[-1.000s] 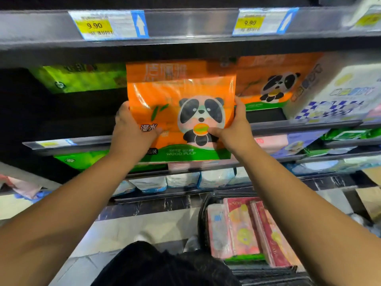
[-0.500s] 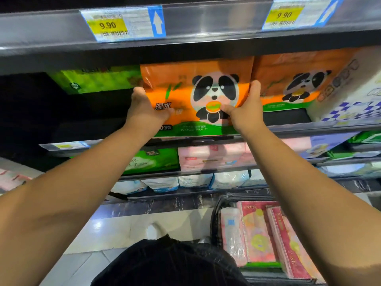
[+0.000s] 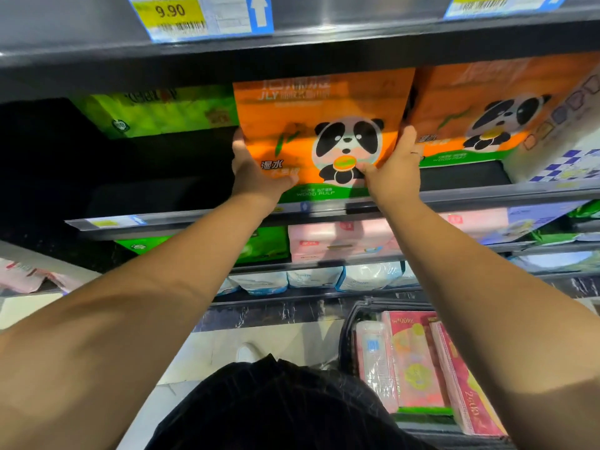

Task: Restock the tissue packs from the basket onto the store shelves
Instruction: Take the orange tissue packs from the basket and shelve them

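Setting: store aisle, pale tiled floor (image 3: pixel 201 349) below you, tiered dark shelves ahead.
Nearest: your dark clothing (image 3: pixel 276 407) fills the bottom centre of the view.
Basket: black basket (image 3: pixel 349 336) on the floor at your lower right; it holds pink tissue packs (image 3: pixel 418 362) standing on edge, side by side.
Lower shelves: white-and-blue packs (image 3: pixel 311 277) in a row; above them a green pack (image 3: pixel 266 243) beside a pink pack (image 3: pixel 341 240).
Arms: both of yours reach up and forward to the upper shelf (image 3: pixel 470 198).
Left hand (image 3: pixel 256 173): your grip is closed on the lower left edge of the orange panda pack (image 3: pixel 321 131), thumb across the front, fingers behind.
Right hand (image 3: pixel 393 170): your grip is closed on the lower right edge of the same pack, thumb on the printed panda.
Task item: the orange panda pack stands upright, its bottom at the front lip of the upper shelf.
Neighbours: second orange panda pack (image 3: pixel 480 115) just beside it on the right; lime green pack (image 3: pixel 156 112) to the left, further back.
Overhead: shelf rail carries a yellow 9.90 price tag (image 3: pixel 170 11).
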